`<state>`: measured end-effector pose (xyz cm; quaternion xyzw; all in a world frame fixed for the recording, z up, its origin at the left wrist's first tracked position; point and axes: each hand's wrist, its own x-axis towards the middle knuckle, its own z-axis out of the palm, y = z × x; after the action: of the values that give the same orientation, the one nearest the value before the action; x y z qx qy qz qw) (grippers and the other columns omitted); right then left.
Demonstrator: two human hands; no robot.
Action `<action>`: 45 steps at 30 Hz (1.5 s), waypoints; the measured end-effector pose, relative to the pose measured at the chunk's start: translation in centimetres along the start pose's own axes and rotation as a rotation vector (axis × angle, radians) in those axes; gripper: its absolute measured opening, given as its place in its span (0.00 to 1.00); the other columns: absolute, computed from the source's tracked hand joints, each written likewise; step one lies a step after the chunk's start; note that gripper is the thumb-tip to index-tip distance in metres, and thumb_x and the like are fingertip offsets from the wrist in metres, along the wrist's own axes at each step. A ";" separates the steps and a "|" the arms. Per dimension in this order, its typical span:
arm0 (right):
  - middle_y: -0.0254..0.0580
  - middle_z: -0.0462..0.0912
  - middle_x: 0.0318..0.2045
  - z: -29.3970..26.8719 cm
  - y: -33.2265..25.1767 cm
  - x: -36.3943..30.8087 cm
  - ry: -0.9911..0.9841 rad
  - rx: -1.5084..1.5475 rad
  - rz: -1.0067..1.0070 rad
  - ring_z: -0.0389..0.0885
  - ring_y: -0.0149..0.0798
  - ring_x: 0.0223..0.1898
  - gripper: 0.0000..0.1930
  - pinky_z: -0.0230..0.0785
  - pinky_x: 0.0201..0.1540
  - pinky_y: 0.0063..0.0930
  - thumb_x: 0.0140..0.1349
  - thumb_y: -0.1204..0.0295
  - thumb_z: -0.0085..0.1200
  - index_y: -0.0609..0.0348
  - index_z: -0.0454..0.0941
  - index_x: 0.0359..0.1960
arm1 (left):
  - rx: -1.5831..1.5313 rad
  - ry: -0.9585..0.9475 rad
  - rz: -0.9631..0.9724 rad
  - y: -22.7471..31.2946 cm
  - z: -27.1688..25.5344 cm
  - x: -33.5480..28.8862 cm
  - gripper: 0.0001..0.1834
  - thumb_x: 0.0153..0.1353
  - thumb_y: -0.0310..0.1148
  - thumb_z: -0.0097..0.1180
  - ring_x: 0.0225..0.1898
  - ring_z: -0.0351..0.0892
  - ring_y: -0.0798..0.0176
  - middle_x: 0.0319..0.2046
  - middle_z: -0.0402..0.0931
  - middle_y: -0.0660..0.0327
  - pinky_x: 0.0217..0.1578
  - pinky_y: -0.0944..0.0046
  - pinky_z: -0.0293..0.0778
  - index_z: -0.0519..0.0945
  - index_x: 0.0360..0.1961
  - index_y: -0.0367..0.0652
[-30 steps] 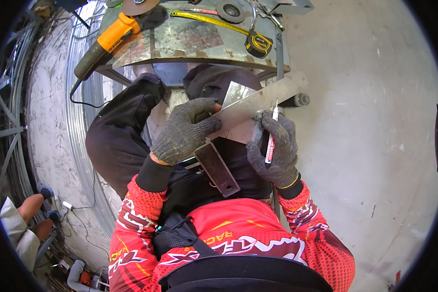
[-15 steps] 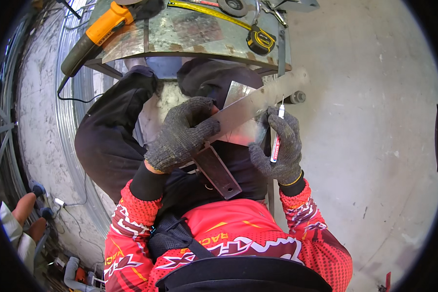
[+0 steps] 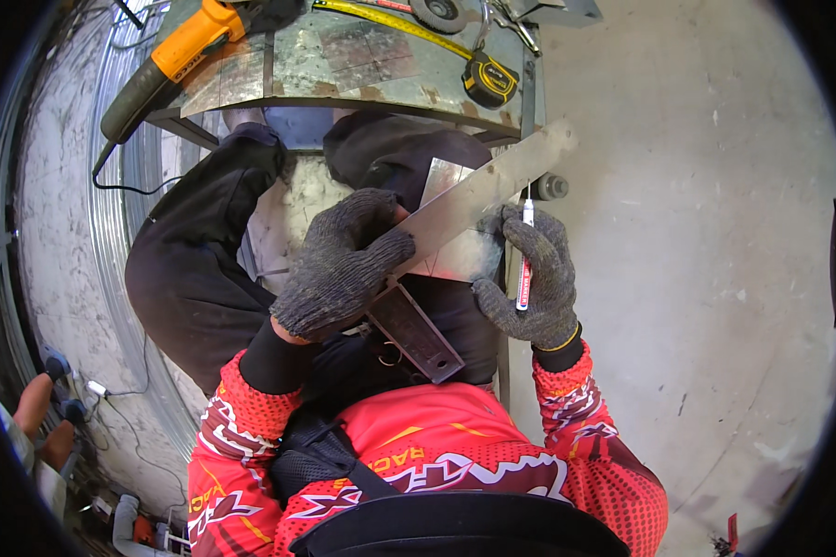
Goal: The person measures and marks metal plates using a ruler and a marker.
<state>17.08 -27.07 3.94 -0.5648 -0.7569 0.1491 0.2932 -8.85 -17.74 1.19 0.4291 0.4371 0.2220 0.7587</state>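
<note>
My left hand (image 3: 344, 265), in a dark grey knit glove, grips a try square (image 3: 478, 204) near the corner where its blade meets the stock. The long steel blade points up and to the right, and the dark stock (image 3: 418, 330) slants toward my body. Beneath the blade, over my lap, lies a shiny sheet-metal piece (image 3: 460, 255), partly covered by it. My right hand (image 3: 543, 278), gloved alike, holds a white and red marker (image 3: 526, 255) against the fingers, its tip upward beside the blade's lower edge.
A metal-topped bench (image 3: 344, 70) stands ahead of my knees. It carries an orange and black angle grinder (image 3: 181, 65), a yellow tape measure (image 3: 489, 80) and a grinding disc (image 3: 441, 13). Long metal profiles (image 3: 125, 251) lie on the left floor. Another person's bare legs (image 3: 35, 408) show at lower left.
The view has shifted a little, so the bench and floor sit slightly further left. Both hands keep their holds on the try square and the marker.
</note>
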 end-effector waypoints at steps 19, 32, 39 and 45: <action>0.50 0.80 0.57 0.0 0.4 1.2 0.184 0.039 0.093 0.82 0.46 0.51 0.35 0.78 0.54 0.40 0.52 0.75 0.73 0.62 0.73 0.64 | -0.008 0.067 0.031 -1.0 0.4 -0.6 0.16 0.65 0.30 0.66 0.36 0.79 0.73 0.38 0.83 0.64 0.38 0.69 0.77 0.82 0.52 0.38; 0.40 0.76 0.54 4.1 1.0 2.2 0.538 0.352 0.305 0.74 0.26 0.42 0.33 0.74 0.47 0.23 0.54 0.92 0.60 0.55 0.69 0.62 | -0.012 0.024 0.031 -0.9 0.0 -0.5 0.17 0.64 0.31 0.67 0.37 0.80 0.73 0.40 0.83 0.65 0.39 0.68 0.78 0.82 0.52 0.38; 0.44 0.73 0.58 4.3 1.2 2.0 0.575 0.486 0.366 0.75 0.31 0.48 0.35 0.74 0.49 0.25 0.55 0.90 0.59 0.53 0.66 0.64 | -0.033 0.039 -0.008 -1.0 0.2 -0.7 0.17 0.65 0.31 0.67 0.37 0.80 0.72 0.40 0.84 0.64 0.38 0.68 0.78 0.82 0.53 0.38; 0.43 0.74 0.57 4.2 1.2 1.8 0.576 0.503 0.375 0.75 0.33 0.53 0.36 0.73 0.52 0.28 0.54 0.89 0.60 0.52 0.65 0.64 | -0.006 0.055 0.007 -1.3 0.4 -1.0 0.15 0.66 0.31 0.66 0.35 0.80 0.73 0.38 0.83 0.65 0.36 0.70 0.77 0.82 0.52 0.38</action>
<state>15.08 -24.56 0.51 -0.6221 -0.4683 0.2163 0.5890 -9.06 -19.35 0.71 0.4220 0.4555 0.2380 0.7469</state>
